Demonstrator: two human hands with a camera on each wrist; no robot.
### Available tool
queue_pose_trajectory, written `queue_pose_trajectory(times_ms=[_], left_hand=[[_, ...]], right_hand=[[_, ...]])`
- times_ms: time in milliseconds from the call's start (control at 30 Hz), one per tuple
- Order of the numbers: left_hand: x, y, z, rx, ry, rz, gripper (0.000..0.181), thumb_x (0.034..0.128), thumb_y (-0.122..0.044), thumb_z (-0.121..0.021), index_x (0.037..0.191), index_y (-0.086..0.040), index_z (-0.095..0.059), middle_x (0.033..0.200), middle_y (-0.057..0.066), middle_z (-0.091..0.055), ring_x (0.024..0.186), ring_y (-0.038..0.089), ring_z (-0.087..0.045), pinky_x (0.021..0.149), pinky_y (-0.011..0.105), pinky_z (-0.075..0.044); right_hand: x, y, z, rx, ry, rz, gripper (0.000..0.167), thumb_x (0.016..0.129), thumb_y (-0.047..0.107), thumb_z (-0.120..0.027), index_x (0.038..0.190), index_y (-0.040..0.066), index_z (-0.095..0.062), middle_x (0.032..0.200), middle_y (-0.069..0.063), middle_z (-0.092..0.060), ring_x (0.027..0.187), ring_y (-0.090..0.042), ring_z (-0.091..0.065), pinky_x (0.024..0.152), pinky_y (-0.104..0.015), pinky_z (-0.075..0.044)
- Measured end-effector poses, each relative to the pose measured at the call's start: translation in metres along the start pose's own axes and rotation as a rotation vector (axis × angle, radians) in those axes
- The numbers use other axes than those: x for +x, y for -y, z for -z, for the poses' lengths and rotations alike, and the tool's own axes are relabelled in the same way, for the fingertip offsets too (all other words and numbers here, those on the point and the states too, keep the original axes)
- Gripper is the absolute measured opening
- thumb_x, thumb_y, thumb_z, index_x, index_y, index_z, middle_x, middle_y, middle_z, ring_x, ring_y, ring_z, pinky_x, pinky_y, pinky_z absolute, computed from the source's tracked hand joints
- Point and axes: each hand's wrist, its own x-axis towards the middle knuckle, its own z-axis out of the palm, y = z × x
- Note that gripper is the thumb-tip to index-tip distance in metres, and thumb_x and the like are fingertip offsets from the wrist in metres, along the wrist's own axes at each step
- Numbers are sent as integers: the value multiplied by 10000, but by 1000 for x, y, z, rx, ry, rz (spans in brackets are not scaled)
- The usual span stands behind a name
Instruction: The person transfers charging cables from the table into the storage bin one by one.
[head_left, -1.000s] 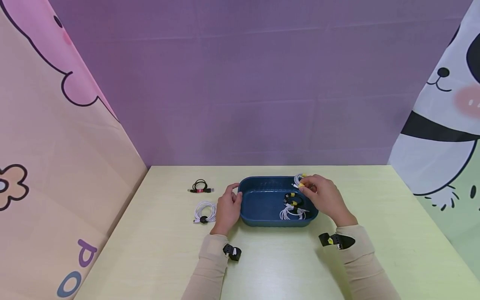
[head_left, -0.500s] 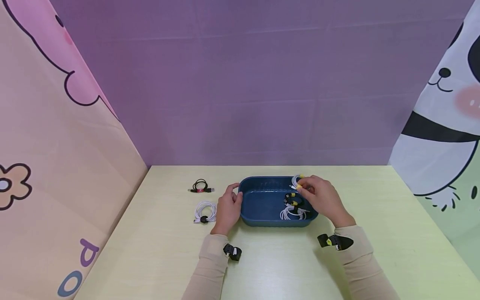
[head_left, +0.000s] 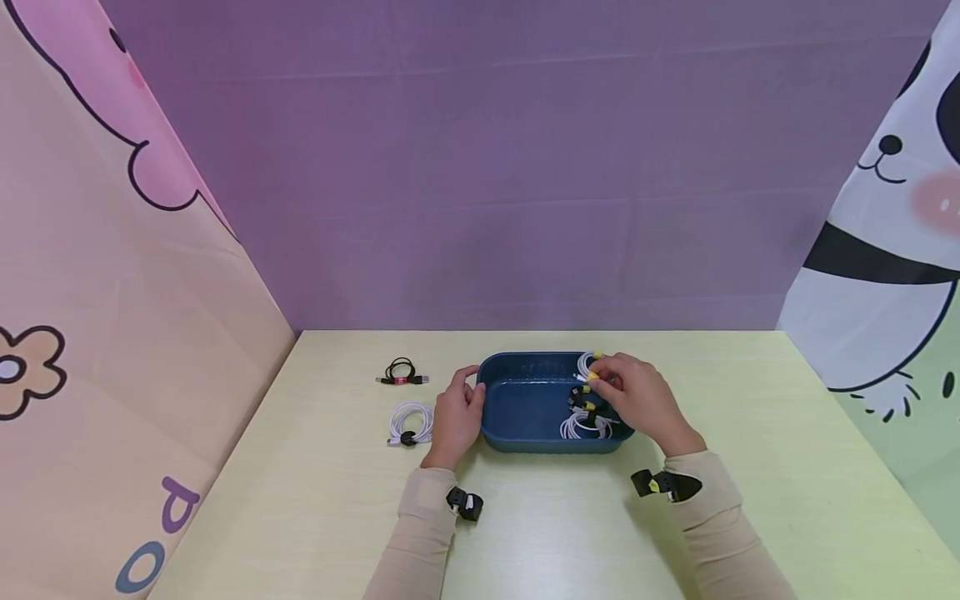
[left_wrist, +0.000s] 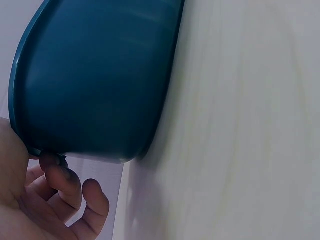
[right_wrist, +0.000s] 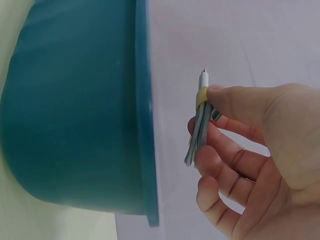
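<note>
The right hand (head_left: pixel 641 394) pinches a yellow-tied white cable (head_left: pixel 583 364) between thumb and curled fingers, above the blue tray's (head_left: pixel 525 410) far right part, plug pointing left. The left hand (head_left: pixel 454 421), fingers curled, grips the tray's left end.

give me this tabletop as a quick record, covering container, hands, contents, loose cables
container: blue rounded-rectangular bin on pale table
left hand: grips bin's left end
right hand: pinches white coiled cable with yellow tie, by bin's far right
bin contents: black cable with yellow details, white cable coil; both right side
left of bin: black coiled cable with red tie; nearer, white coiled cable with black tie
</note>
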Motion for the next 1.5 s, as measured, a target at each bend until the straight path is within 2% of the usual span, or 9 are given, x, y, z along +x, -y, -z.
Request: queue_pose_trajectory(times_ms=[400, 1233, 1500], left_hand=[[1, 0, 0, -3, 15, 26, 373, 1045, -172, -578, 1411, -100, -571, 667, -13, -453, 548, 140, -428, 513, 248, -318], [0, 0, 0, -13, 13, 5, 364, 1046, -166, -573, 1402, -92, -576, 665, -25, -449, 545, 125, -424, 511, 245, -315], [1, 2, -1, -9, 19, 20, 370, 1047, -172, -574, 1409, -94, -571, 669, -17, -455, 552, 136, -429, 521, 248, -319]], right_hand=[[-1, 5, -3, -8, 11, 12, 227, 935, 181, -749, 1126, 57, -743, 896, -34, -655, 705, -143, -503, 629, -296, -415], [-1, 9, -12, -14, 30, 36, 173, 931, 187, -756, 1079, 98, -751, 893, -7, -659, 680, -124, -484, 622, -296, -396], [-2, 11, -14, -8, 31, 45, 161, 928, 181, -756, 1072, 108, -752, 914, -4, -664, 671, -116, -482, 619, -296, -400]])
